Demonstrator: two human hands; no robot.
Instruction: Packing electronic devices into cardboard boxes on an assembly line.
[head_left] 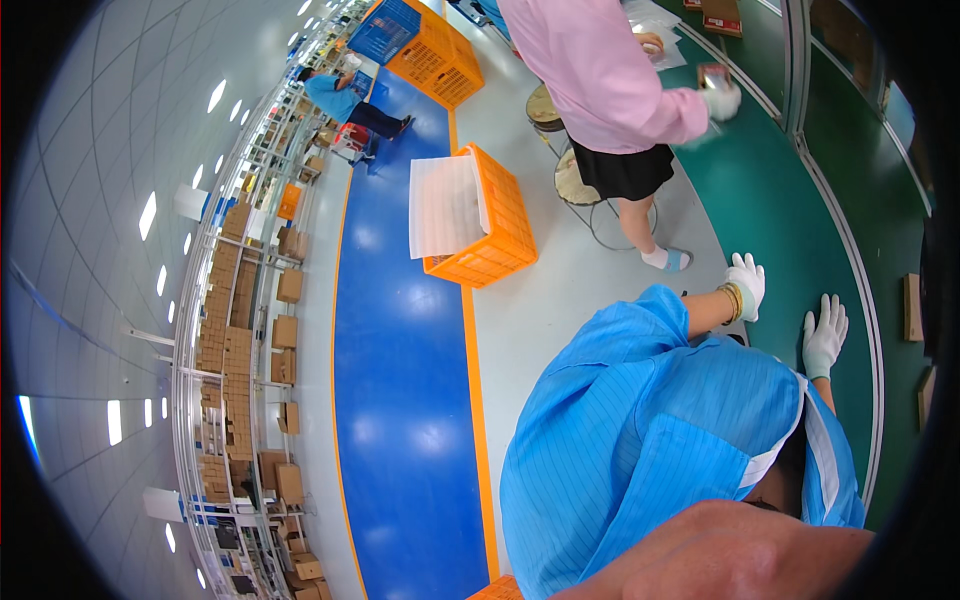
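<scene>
My left hand (745,287), in a white glove with a yellowish bracelet at the wrist, is at the near edge of the green work surface (790,235). Its fingers are stretched out and it holds nothing. Farther right, my right hand (824,338), also in a white glove, lies over the same surface with fingers spread and nothing in it. Blue striped sleeves cover both my arms. No loose object is beside either hand.
Farther along the surface, a person in a pink top (610,75) holds a small blurred box (713,78) in a gloved hand. Stools (572,180) and an orange crate (500,240) stand on the floor. Brown cartons (912,308) lie beyond the bench rail (850,260). Shelves with cartons (236,350) line the left.
</scene>
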